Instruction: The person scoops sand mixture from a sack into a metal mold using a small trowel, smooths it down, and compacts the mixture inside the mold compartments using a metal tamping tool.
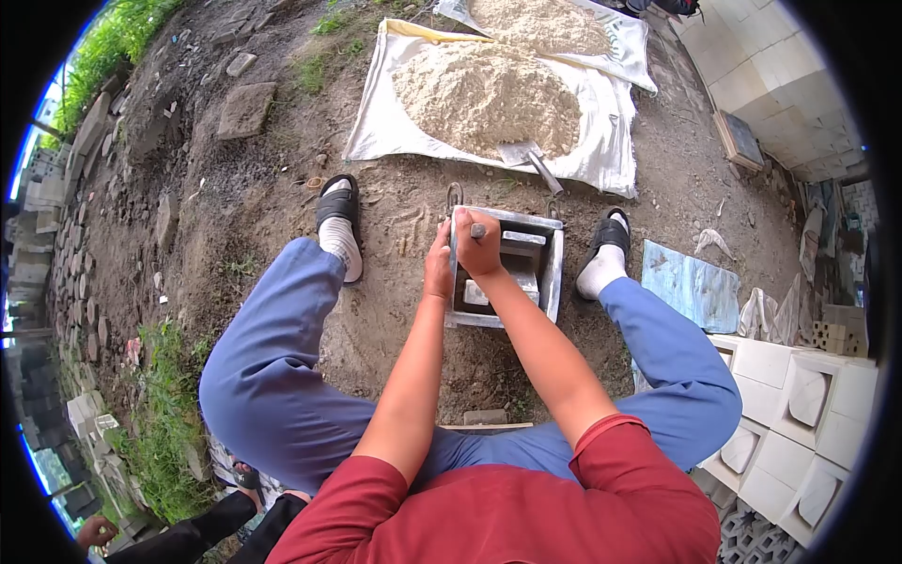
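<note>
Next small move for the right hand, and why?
I'd probably work the handled tool along the metal mould's left wall: the right hand grips it at that wall, while the left hand lies against the outer side, apparently steadying it. The tool's working end is hidden.

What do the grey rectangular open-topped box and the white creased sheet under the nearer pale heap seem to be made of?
Grey box: probably metal, dull and scuffed, given its thin straight walls and silvery rim.
White sheet: likely woven plastic, mostly matte, judging by its stiff-looking folds; cloth remains possible.
</note>
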### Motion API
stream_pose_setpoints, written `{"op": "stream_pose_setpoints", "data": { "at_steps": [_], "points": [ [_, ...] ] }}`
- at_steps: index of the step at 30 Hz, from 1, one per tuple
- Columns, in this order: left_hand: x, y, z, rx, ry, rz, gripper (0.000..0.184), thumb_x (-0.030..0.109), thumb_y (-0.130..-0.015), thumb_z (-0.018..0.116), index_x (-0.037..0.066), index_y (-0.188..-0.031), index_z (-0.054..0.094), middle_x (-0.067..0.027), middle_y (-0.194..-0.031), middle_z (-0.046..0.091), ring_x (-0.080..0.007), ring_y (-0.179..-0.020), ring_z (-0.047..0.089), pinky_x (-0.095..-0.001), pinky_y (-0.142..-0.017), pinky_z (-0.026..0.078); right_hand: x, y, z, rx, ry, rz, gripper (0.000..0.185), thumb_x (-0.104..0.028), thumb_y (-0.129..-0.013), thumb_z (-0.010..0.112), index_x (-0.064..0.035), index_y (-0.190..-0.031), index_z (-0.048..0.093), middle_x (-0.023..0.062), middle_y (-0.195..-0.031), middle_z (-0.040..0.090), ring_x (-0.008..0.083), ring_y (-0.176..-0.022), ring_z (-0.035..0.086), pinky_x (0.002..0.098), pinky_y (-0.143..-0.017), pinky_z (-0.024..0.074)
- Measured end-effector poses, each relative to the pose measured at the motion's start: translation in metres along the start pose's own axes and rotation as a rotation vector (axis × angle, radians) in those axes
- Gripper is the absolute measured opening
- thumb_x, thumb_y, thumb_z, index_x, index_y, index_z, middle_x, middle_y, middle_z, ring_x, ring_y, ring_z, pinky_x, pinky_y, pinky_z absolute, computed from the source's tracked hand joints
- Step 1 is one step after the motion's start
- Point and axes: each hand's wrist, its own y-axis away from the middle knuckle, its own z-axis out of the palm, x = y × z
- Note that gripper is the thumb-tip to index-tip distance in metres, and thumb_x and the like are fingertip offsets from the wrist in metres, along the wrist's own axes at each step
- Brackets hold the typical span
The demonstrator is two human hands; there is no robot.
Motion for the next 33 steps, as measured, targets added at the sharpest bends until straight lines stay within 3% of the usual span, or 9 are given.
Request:
{"op": "stream_pose_setpoints", "data": {
  "at_steps": [6, 10, 14, 18, 25, 28, 29, 33],
  "points": [
    [0.002, 0.002, 0.003, 0.021, -0.043, 0.061, 0.076, 0.049, -0.102, 0.038, -0.006, -0.155, 0.041, -0.0205, -0.163, 0.040, -0.0317, -0.156, 0.027, -0.0393, -0.127, 0.019, -0.004, -0.022, 0.006, 0.047, -0.020, 0.094, 0.050, -0.021, -0.105, 0.057, -0.0014, -0.062, 0.043, 0.0055, -0.053, 0.040, 0.0121, -0.050, 0.035, 0.0358, -0.049, 0.0307],
    [0.004, 0.002, 0.003, 0.066, -0.136, 0.207, 0.072, 0.045, -0.102, 0.037, -0.005, -0.153, 0.046, -0.0197, -0.160, 0.045, -0.0330, -0.158, 0.023, -0.0412, -0.128, 0.015, -0.037, -0.031, -0.013, -0.013, -0.122, 0.270, 0.051, -0.025, -0.108, 0.055, -0.0034, -0.063, 0.044, 0.0000, -0.054, 0.041, 0.0084, -0.054, 0.035, 0.0344, -0.051, 0.0309],
    [0.007, 0.002, 0.005, 0.065, -0.145, 0.226, 0.073, 0.047, -0.102, 0.037, -0.005, -0.153, 0.046, -0.0197, -0.160, 0.045, -0.0328, -0.158, 0.024, -0.0411, -0.127, 0.016, 0.022, 0.005, -0.012, 0.009, -0.171, 0.127, 0.049, -0.024, -0.107, 0.055, -0.0037, -0.064, 0.046, -0.0016, -0.057, 0.041, 0.0069, -0.056, 0.036, 0.0329, -0.052, 0.0316],
    [0.007, 0.004, 0.006, 0.051, -0.121, 0.192, 0.074, 0.048, -0.102, 0.037, -0.005, -0.153, 0.046, -0.0197, -0.160, 0.045, -0.0327, -0.157, 0.025, -0.0409, -0.127, 0.016, 0.003, -0.004, -0.012, -0.016, -0.149, 0.237, 0.048, -0.021, -0.107, 0.056, -0.0023, -0.064, 0.047, -0.0011, -0.058, 0.042, 0.0070, -0.057, 0.035, 0.0333, -0.052, 0.0321],
    [0.005, 0.002, 0.007, 0.049, -0.113, 0.185, 0.075, 0.049, -0.102, 0.036, -0.005, -0.153, 0.046, -0.0197, -0.160, 0.045, -0.0323, -0.157, 0.026, -0.0407, -0.127, 0.017, -0.039, -0.017, -0.016, -0.016, -0.115, 0.117, 0.047, -0.019, -0.107, 0.054, -0.0008, -0.065, 0.047, 0.0017, -0.056, 0.042, 0.0092, -0.054, 0.035, 0.0337, -0.051, 0.0305],
    [0.007, 0.002, 0.006, 0.045, -0.109, 0.176, 0.076, 0.050, -0.102, 0.036, -0.005, -0.153, 0.046, -0.0198, -0.160, 0.045, -0.0322, -0.157, 0.026, -0.0406, -0.127, 0.018, 0.017, 0.012, -0.015, 0.024, -0.126, 0.080, 0.046, -0.017, -0.107, 0.053, -0.0006, -0.065, 0.047, 0.0027, -0.056, 0.043, 0.0103, -0.054, 0.036, 0.0338, -0.051, 0.0307],
    [0.007, 0.001, 0.006, 0.046, -0.105, 0.174, 0.076, 0.051, -0.102, 0.036, -0.005, -0.153, 0.046, -0.0198, -0.160, 0.045, -0.0322, -0.157, 0.026, -0.0405, -0.127, 0.018, 0.024, 0.011, -0.017, -0.010, -0.164, 0.102, 0.050, -0.018, -0.109, 0.051, -0.0065, -0.060, 0.044, -0.0021, -0.055, 0.045, 0.0066, -0.050, 0.037, 0.0294, -0.049, 0.0303],
    [0.008, 0.004, 0.004, 0.032, -0.109, 0.163, 0.077, 0.052, -0.102, 0.036, -0.005, -0.153, 0.046, -0.0198, -0.160, 0.045, -0.0320, -0.156, 0.027, -0.0404, -0.127, 0.018, 0.005, -0.006, -0.015, 0.011, -0.194, 0.172, 0.051, -0.019, -0.109, 0.051, -0.0073, -0.060, 0.043, -0.0029, -0.055, 0.044, 0.0064, -0.049, 0.036, 0.0297, -0.048, 0.0292]
  ]
}}
